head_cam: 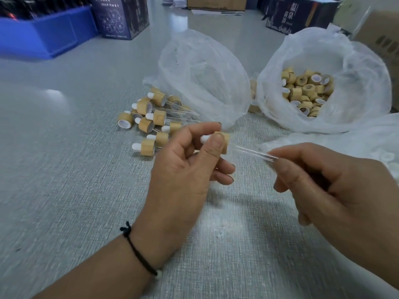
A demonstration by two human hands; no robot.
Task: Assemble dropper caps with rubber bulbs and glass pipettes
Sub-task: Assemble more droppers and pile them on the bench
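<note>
My left hand (190, 167) pinches a bamboo dropper cap (224, 142) between thumb and forefinger, its white rubber bulb (204, 138) pointing left. A clear glass pipette (254, 153) sticks out of the cap to the right. My right hand (328, 182) pinches the pipette's far end. Both are held above the grey table. A pile of several finished droppers (151, 121) lies on the table just left of my left hand.
A clear plastic bag (203, 74) holding glass pipettes lies behind the hands. To its right, a white bag (323, 50) holds several loose bamboo caps (306, 91). A blue bin (43, 33), dark printed boxes (121, 16) and cardboard boxes stand along the back.
</note>
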